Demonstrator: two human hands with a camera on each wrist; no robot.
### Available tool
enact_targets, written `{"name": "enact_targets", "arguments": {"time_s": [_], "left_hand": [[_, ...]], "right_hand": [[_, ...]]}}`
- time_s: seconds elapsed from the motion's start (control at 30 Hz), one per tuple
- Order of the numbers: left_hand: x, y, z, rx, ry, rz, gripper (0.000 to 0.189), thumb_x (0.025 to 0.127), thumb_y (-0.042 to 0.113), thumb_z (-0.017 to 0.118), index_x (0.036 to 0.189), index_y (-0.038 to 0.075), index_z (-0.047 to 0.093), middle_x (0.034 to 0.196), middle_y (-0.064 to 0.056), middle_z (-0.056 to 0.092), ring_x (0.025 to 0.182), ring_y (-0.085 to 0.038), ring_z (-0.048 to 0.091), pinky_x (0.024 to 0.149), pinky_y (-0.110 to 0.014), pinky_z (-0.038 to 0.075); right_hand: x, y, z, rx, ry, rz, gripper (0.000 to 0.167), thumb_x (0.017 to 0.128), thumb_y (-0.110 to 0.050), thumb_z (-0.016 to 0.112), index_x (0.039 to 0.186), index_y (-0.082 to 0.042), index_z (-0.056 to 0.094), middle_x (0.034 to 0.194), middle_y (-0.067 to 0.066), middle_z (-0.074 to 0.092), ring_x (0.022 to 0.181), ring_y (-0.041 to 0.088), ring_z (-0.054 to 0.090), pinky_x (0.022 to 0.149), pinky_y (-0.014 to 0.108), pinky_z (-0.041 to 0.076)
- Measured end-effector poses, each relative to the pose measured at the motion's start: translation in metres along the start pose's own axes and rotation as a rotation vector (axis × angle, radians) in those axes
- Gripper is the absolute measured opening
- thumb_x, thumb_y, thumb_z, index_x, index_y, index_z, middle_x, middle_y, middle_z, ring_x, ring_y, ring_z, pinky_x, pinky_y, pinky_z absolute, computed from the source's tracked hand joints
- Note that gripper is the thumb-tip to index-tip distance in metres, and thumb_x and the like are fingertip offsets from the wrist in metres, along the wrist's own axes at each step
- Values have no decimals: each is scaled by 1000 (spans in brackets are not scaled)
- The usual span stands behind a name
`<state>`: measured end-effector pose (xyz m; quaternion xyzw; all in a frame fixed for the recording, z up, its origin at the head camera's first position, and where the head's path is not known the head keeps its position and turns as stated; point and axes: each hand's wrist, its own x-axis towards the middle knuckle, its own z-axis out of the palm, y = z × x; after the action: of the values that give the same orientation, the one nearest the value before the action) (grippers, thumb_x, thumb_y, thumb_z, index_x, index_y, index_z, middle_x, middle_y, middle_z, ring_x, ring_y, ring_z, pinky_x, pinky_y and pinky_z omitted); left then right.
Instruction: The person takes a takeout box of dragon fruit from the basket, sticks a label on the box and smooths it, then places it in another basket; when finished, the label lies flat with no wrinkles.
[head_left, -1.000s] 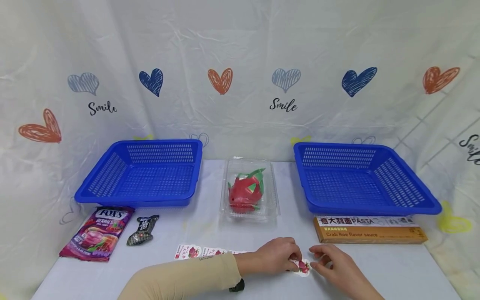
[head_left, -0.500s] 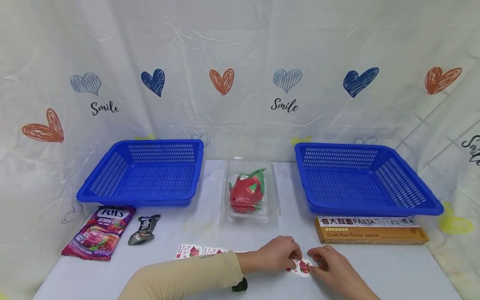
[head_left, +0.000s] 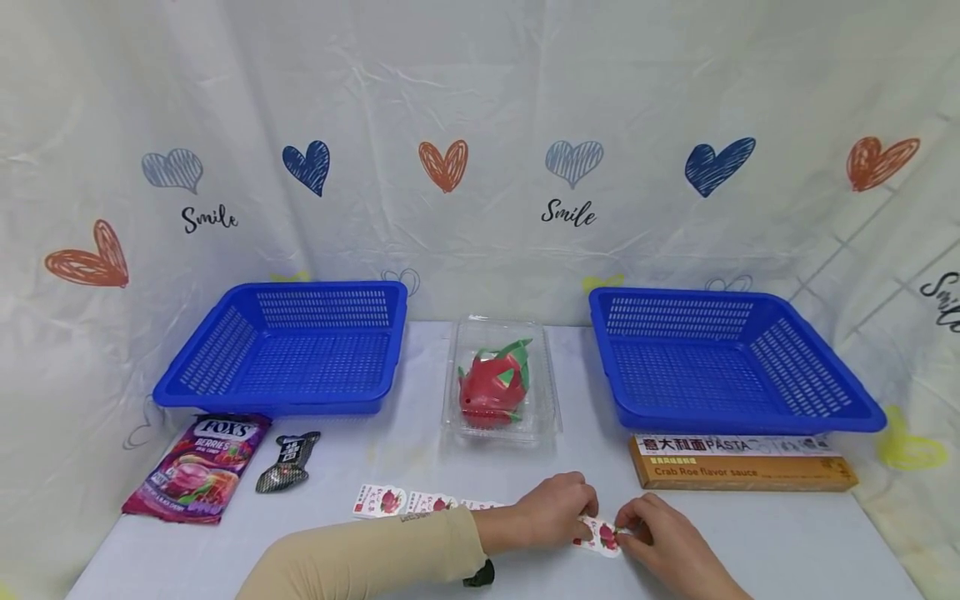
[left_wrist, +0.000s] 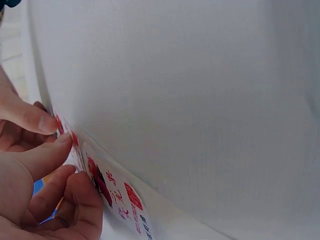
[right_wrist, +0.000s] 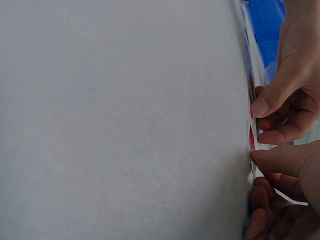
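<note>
Over these last moments the right hand (head_left: pixel 670 542) has drawn in; from the head it pinches the sticker strip's (head_left: pixel 607 536) end, the left hand (head_left: pixel 553 512) gripping beside it, probably for steadiness. Left wrist: left thumb over the strip. Right wrist: edge-on, right pinch hard to confirm.

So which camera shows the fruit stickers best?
The head view: several fruit stickers show face up in a row, though the left hand hides part. The left wrist view shows some closer but slanted; the right wrist view, nearly edge-on.
</note>
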<state>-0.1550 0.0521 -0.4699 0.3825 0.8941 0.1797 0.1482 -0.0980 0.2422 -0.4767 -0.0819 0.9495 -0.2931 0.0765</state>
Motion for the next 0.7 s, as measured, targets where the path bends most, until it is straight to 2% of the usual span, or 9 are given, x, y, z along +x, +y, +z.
{"name": "enact_targets", "arguments": {"time_s": [0.17, 0.37, 0.57, 0.7], "left_hand": [[-2, 0, 1, -18, 17, -42, 17, 82, 22, 81, 95, 16, 70, 78, 11, 49, 70, 0, 42, 63, -13, 37], [-2, -1, 2, -10, 32, -40, 18, 83, 23, 80, 96, 16, 70, 78, 11, 48, 70, 0, 42, 63, -13, 37], [-2, -2, 4, -17, 48, -42, 20, 82, 23, 80, 97, 16, 70, 78, 11, 49, 70, 0, 42, 63, -12, 37], [-2, -3, 4, -29, 62, -33, 20, 82, 22, 81, 97, 15, 70, 78, 10, 49, 70, 0, 42, 63, -12, 36]], "right_hand": [[1, -3, 2, -17, 12, 43, 17, 81, -7, 77, 84, -17, 64, 83, -8, 53, 72, 2, 47, 67, 23, 47], [4, -7, 4, -76, 16, 101, 16, 83, -6, 75, 83, -17, 63, 83, -8, 54, 75, 8, 48, 73, 29, 49], [5, -7, 5, -69, 2, 88, 14, 87, -6, 72, 86, -15, 61, 83, -7, 53, 76, 7, 47, 73, 28, 49], [3, -5, 3, -29, -13, 39, 13, 89, -4, 69, 89, -13, 59, 82, -6, 52, 75, 5, 46, 70, 27, 48]]}}
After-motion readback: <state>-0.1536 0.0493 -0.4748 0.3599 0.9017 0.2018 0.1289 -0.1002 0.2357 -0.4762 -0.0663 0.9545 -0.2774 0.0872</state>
